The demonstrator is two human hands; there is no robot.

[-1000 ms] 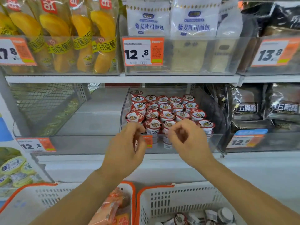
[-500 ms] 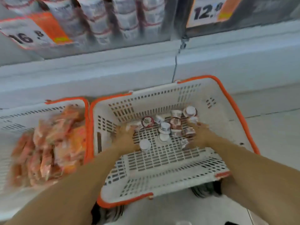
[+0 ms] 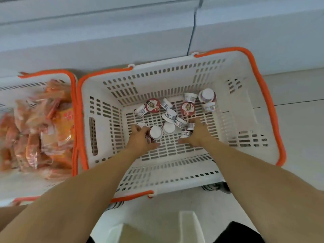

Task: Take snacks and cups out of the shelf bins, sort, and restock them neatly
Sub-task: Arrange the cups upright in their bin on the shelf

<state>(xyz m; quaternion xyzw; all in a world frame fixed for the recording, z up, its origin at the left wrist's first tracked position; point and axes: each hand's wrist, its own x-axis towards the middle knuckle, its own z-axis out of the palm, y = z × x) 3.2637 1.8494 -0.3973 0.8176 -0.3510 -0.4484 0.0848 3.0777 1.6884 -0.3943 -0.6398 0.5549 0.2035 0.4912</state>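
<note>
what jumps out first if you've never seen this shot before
Two bare forearms reach down into a white basket with orange handles, where small cups lie jumbled. The left hand grips one cup; the right hand holds another. Beside it on the left, a second basket holds orange snack packs.

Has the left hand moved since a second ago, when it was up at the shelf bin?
Yes. The left hand has gone down from the shelf into the white basket, gripping small cups on its floor.
</note>
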